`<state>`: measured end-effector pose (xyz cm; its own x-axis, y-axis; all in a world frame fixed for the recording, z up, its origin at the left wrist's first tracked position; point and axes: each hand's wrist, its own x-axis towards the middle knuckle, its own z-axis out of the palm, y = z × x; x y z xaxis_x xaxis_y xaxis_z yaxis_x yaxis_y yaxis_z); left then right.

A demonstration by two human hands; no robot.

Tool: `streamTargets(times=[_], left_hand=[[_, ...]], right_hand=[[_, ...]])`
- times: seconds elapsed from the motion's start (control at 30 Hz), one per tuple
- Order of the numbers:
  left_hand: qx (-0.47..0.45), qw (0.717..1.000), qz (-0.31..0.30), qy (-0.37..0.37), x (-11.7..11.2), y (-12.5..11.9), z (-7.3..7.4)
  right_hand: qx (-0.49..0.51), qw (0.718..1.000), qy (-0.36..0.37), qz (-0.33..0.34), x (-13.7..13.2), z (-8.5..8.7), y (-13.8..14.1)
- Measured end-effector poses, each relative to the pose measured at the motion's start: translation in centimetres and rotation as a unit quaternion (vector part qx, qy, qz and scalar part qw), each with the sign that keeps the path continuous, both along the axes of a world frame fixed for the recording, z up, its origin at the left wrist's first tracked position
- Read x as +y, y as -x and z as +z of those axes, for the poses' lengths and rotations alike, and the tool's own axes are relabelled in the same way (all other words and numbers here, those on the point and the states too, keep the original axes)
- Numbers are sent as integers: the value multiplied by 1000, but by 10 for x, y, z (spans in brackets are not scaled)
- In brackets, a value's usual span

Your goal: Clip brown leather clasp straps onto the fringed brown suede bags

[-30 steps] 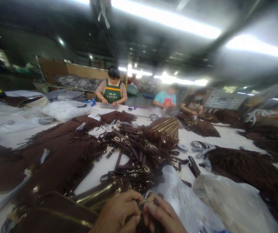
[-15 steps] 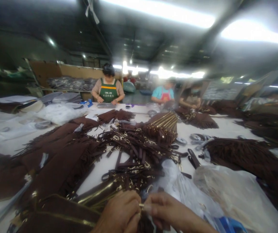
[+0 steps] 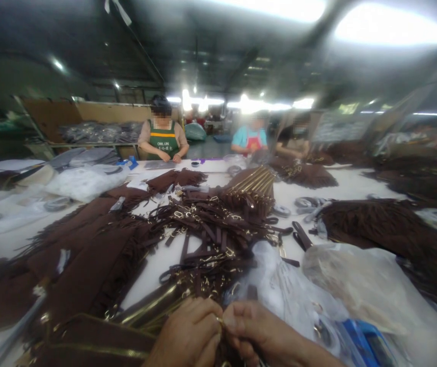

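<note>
My left hand (image 3: 190, 331) and my right hand (image 3: 260, 329) meet low in the middle, fingers bent and pinched together. A small gold-coloured metal fitting (image 3: 219, 320) shows between their fingertips; its exact kind is too small to make out. Dark brown material hangs below the fingers, mostly hidden. Left of my left hand lies a brown pouch (image 3: 88, 334) with a gold zip. Just beyond both hands spreads a tangled heap of brown straps (image 3: 214, 232) with gold clasps. Clear plastic bags (image 3: 279, 285) lie beside my right hand.
Brown fringed pieces (image 3: 100, 244) cover the table's left; another fringed pile (image 3: 379, 229) lies at the right. A stack of gold-zipped pouches (image 3: 251, 186) sits beyond the straps. A blue object (image 3: 367, 341) lies front right. A co-worker in a green apron (image 3: 163, 142) and others work across the table.
The view has shifted slightly, so the scene sits a little further left and higher. My right hand's fingers have closed in nearer to my left hand around the gold fitting.
</note>
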<state>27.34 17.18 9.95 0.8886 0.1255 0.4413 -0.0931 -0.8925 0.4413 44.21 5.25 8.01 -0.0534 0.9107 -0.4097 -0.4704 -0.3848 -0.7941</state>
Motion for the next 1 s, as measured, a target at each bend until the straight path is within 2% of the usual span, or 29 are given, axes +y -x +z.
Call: streamTargets(times=[0.23, 0.4, 0.57, 0.67, 0.77, 1.0], left_hand=[[35, 998, 16, 52, 2, 4, -5], [65, 994, -2, 93, 4, 5, -2], [76, 992, -14, 103, 5, 5, 1], [55, 992, -14, 112, 5, 3, 1], [28, 991, -20, 129, 5, 0, 0], [16, 989, -38, 145, 6, -4, 3]], right_hand=[[-48, 998, -31, -35, -8, -11, -1], [-121, 987, -103, -7, -21, -7, -10], [-314, 931, -171, 76, -24, 17, -18], [-381, 895, -199, 121, -17, 28, -23], [-379, 881, -238, 151, -8, 29, -27], [-312, 895, -262, 180, 8, 13, -39]])
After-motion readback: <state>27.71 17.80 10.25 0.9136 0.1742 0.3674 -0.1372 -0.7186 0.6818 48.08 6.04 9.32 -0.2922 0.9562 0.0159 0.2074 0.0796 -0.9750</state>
